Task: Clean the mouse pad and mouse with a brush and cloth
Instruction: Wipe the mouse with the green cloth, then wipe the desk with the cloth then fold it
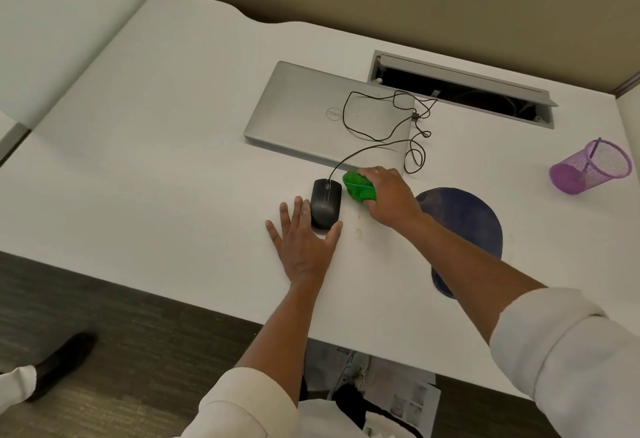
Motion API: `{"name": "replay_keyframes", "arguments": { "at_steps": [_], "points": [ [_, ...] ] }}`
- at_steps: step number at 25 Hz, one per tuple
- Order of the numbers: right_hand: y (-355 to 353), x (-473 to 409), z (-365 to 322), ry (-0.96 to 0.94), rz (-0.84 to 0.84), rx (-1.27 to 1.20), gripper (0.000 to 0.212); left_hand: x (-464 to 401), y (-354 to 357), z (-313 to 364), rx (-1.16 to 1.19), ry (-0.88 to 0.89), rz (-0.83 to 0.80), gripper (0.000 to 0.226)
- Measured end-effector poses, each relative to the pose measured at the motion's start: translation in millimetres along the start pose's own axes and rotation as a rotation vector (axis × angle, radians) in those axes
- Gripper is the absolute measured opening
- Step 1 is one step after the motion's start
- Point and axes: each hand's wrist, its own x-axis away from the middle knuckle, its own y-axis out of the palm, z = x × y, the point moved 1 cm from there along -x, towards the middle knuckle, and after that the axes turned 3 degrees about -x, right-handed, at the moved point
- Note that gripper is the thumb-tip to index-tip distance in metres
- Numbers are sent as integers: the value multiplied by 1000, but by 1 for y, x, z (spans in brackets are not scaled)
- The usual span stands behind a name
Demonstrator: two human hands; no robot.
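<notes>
Desk [173, 133] white, partition-walled (carpet below), mouse [325, 203] central, left hand [304, 243] flat, fingers spread, touching it, right hand [388, 197] gripping green cloth [358, 185] just beside, laptop [322, 112] behind.

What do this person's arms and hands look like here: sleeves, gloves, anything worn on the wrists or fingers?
Both arms wear loose off-white long sleeves, pushed up into thick rolled folds near the elbows, leaving the forearms bare. The left hand and right hand are bare: no gloves, and no watch, bracelet or ring shows from this view.
</notes>
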Motion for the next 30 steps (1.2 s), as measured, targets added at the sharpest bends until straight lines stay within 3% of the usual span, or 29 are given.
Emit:
{"name": "replay_keyframes", "arguments": {
  "at_steps": [6,10,14,21,26,30],
  "points": [
    [-8,55,2,-101,-231,16,59,3,-2,-1,6,18,-3,88],
    [-35,11,1,-33,17,-186,57,1,-2,0,-3,19,-10,87],
    [-5,-9,-3,8,-73,-123,63,1,0,-2,3,21,-2,86],
    [5,93,9,-24,-203,-66,58,2,-3,-2,6,29,-11,88],
    [-16,67,11,104,14,-165,71,2,-3,-8,27,49,-44,96],
    [2,55,16,215,-22,-42,76,7,-9,-29,-31,122,-102,100]
  ]
}}
